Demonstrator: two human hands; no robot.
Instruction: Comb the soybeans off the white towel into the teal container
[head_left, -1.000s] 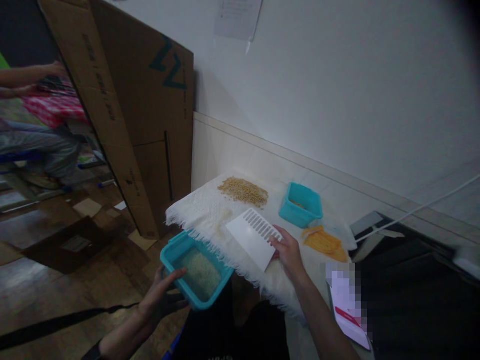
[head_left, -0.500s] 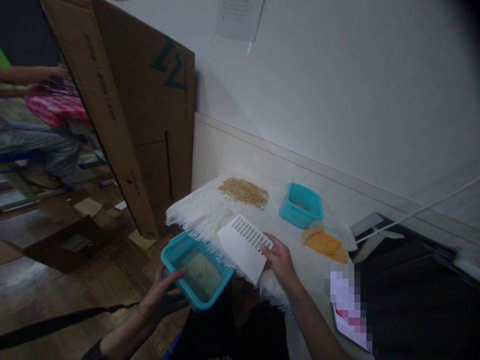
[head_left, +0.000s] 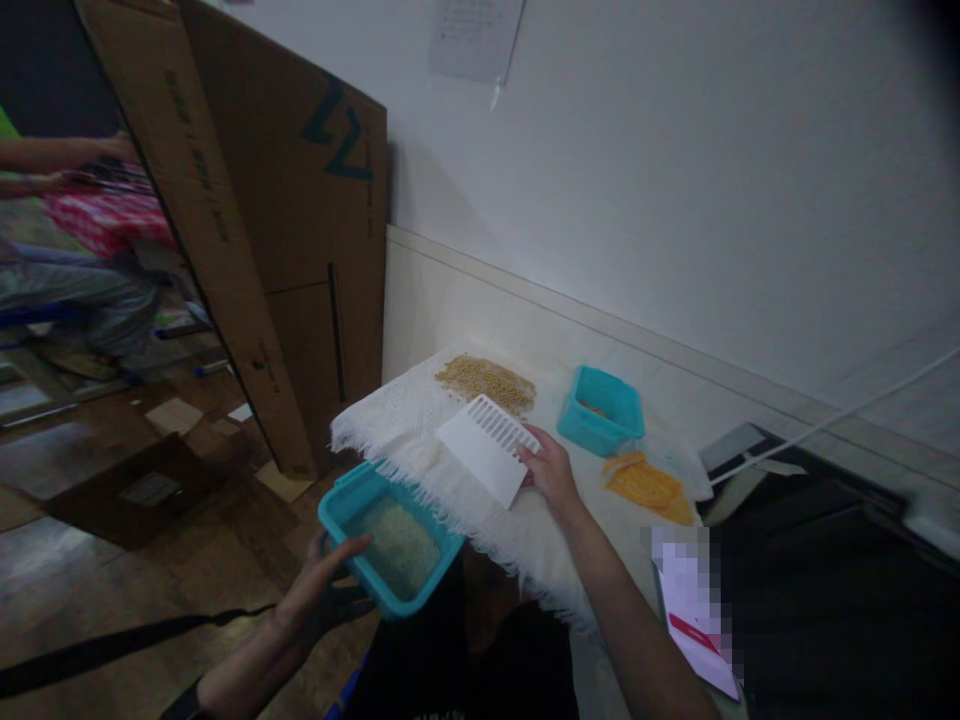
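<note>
Curled around the near-left side of a teal tub [head_left: 429, 588] of pale grains [head_left: 405, 535], with thumb over the rim: the left hand [head_left: 319, 592]. Just off the fringed near edge of a white cloth [head_left: 390, 405]; long axis from far left to near right. Over the cloth, pinched at the right end by the right hand [head_left: 551, 475]: a white slotted plate [head_left: 472, 450], long axis slanting likewise, slots toward the wall [head_left: 675, 180]. Beyond, a patch of tan beans [head_left: 495, 388]; rightward, a second teal tub [head_left: 596, 432]. At far left, behind a tall cardboard box [head_left: 292, 200], a co-worker's arms [head_left: 60, 155].
</note>
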